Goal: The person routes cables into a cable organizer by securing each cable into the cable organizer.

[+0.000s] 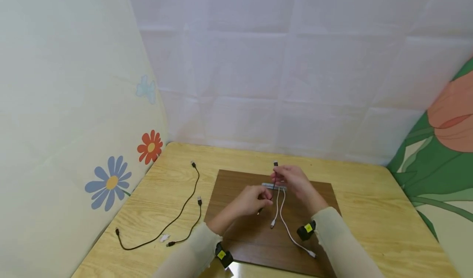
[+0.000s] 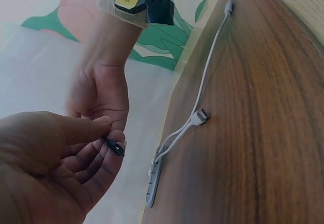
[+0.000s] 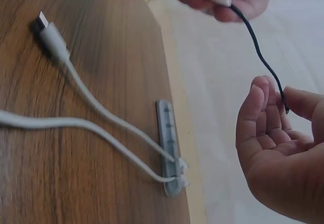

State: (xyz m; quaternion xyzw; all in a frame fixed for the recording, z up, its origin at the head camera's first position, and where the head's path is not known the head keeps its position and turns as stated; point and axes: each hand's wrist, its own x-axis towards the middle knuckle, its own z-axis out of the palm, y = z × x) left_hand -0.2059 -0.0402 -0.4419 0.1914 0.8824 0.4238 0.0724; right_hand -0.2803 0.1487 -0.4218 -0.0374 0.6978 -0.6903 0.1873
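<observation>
A short black USB cable (image 3: 257, 45) is stretched between both hands above the brown board. My left hand (image 1: 254, 200) pinches it near its lower end, where a small black plug (image 2: 114, 146) pokes out past the fingertips. Higher and farther back, my right hand (image 1: 293, 181) pinches the cable between thumb and fingers, just below its upper USB plug (image 1: 275, 163). Close beneath the hands lies a grey-blue slotted cable clip (image 3: 166, 125) at the board's far edge. Two white cables (image 3: 109, 115) sit in slots at one end of it, their plugs trailing over the board.
The brown wooden board (image 1: 236, 237) lies on a light wood table (image 1: 377, 212). Left of it are a longer black cable (image 1: 183, 206), a shorter black cable (image 1: 196, 224) and a small white piece (image 1: 164, 237). A pale cloth backdrop (image 1: 244, 85) hangs behind.
</observation>
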